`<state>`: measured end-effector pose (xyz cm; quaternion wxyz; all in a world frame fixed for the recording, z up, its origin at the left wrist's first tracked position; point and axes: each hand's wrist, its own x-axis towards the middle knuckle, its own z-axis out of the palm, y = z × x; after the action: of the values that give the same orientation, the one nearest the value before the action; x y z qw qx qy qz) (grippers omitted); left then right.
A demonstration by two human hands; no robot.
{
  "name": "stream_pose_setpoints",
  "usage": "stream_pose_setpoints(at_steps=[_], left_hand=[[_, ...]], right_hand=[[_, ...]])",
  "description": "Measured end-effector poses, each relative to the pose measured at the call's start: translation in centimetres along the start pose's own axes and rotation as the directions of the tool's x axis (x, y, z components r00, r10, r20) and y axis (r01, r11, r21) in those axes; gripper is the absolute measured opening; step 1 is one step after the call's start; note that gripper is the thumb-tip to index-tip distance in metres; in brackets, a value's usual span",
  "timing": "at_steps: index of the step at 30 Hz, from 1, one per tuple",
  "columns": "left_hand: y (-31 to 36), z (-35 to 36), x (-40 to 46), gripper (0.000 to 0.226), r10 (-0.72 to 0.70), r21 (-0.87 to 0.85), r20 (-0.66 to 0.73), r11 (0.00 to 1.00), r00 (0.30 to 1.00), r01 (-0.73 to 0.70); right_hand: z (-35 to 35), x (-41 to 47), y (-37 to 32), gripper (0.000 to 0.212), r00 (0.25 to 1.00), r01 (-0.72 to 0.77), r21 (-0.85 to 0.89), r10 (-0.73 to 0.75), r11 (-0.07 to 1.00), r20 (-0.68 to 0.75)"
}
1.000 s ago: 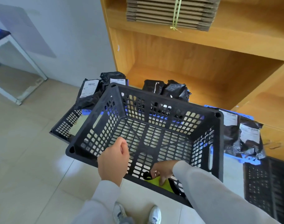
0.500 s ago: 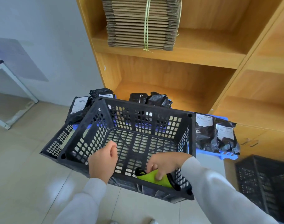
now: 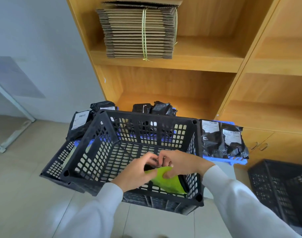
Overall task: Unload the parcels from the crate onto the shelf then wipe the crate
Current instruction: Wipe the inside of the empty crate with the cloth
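Both hands over empty crate (image 3: 102,152): left hand (image 3: 138,170) and right hand (image 3: 179,162) pinch green cloth (image 3: 167,182), prob. unfolding it to wipe inside.

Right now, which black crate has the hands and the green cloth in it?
The front crate, stacked tilted on another; the right-hand floor crate has neither.

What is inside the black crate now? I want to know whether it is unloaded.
No parcels show inside the black crate. Both hands hold a green cloth over its near right corner. The floor under the hands and cloth is covered.
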<state>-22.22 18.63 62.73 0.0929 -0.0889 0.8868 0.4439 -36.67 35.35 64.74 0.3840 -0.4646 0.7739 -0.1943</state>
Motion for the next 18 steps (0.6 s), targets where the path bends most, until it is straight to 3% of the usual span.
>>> stream_pose_setpoints(at_steps=[3,8,10,12,15,16,18], left_hand=[[0.5,0.4,1.5,0.053,-0.059,-0.026,0.138,0.998,0.989,0.063],[0.9,1.0,3.5,0.036,-0.02,-0.127,0.209,0.991,0.978,0.048],[0.6,0.9,4.5,0.027,-0.013,-0.102,0.232,0.994,0.973,0.037],[0.1,0.9,5.6,0.024,-0.008,-0.037,0.285,0.999,0.958,0.02],[-1.2,1.1,7.0,0.028,-0.037,0.132,0.331,0.991,0.943,-0.007],[-1.6,1.3,7.5,0.028,-0.049,0.184,0.35,0.983,0.936,-0.018],[-2.1,1.8,8.5,0.027,-0.076,0.27,0.401,0.962,0.913,-0.038]], right_hand=[[-0.1,-0.3,0.2,0.044,0.996,-0.014,0.051,0.018,0.999,-0.09],[0.2,-0.7,0.9,0.038,0.981,-0.051,0.115,0.072,0.992,-0.181],[0.3,-0.7,1.7,0.034,0.951,-0.052,0.129,0.088,0.99,-0.297],[0.2,-0.8,3.3,0.026,0.853,-0.061,0.081,0.094,0.995,-0.513],[0.0,-0.9,5.9,0.024,0.612,-0.179,-0.002,0.11,0.984,-0.783],[0.1,-0.9,6.5,0.032,0.558,-0.244,0.024,0.161,0.969,-0.814],[0.4,-0.7,7.5,0.055,0.518,-0.37,0.148,0.336,0.917,-0.787]])
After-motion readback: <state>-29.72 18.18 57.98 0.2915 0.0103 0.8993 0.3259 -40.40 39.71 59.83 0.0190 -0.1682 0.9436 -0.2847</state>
